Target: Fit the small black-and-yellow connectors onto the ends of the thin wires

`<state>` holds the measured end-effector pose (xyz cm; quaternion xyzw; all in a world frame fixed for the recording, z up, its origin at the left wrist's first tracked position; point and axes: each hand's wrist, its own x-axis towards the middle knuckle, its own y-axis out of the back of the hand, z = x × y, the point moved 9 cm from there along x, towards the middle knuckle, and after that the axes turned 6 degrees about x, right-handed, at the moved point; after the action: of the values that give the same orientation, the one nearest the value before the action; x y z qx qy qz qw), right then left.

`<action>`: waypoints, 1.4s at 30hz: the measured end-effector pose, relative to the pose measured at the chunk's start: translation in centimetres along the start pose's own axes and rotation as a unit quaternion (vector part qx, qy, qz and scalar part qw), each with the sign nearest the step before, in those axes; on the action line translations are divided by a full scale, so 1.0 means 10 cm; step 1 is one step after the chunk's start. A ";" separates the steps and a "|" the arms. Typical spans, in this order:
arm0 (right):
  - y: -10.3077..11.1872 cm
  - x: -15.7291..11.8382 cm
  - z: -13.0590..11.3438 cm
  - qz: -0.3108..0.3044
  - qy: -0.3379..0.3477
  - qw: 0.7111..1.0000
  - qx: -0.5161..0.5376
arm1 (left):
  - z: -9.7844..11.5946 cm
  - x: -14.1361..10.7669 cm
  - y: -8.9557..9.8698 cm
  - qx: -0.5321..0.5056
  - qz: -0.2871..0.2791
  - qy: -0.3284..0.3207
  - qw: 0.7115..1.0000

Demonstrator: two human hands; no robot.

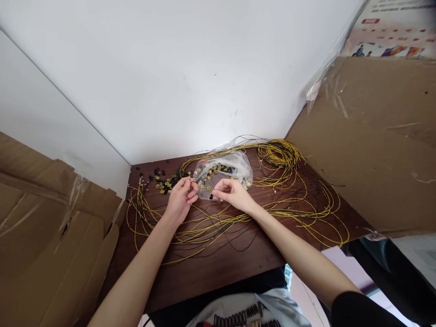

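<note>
My left hand (183, 200) is closed in a pinch, with a thin black wire (204, 180) at its fingertips. To its right, my right hand (234, 194) pinches a small black connector (211, 196) between thumb and forefinger. Both hands are held over the wooden table (218, 268), in front of a clear plastic bag (243, 165) holding small yellow and black parts. Below the hands lies a loose bundle of yellow and black wires (218, 225). The fingers partly hide what they grip.
A coil of yellow wire (281, 159) lies at the back right. Small black and yellow parts (165, 184) are scattered at the back left. Cardboard stands on the left (64, 240) and right (381, 150), and a white wall (187, 81) closes the back.
</note>
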<state>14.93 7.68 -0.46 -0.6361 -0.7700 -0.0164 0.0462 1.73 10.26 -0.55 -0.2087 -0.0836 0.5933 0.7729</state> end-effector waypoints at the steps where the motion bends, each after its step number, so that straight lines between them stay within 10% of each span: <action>1: 0.01 0.00 0.01 0.005 0.001 1.000 0.007 | 0.00 0.00 0.00 -0.003 0.000 -0.001 1.000; 16: 0.04 0.00 -0.06 0.041 0.018 0.999 -0.020 | -0.04 -0.04 -0.12 0.208 -0.058 -0.015 0.976; 42: 0.06 -0.02 -0.06 0.075 -0.018 0.976 0.206 | -0.01 -0.05 -0.14 0.117 -0.063 -0.009 0.991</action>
<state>15.60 7.58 0.07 -0.6691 -0.7078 0.1574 0.1630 2.86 9.47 -0.01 -0.1060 -0.0341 0.5508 0.8272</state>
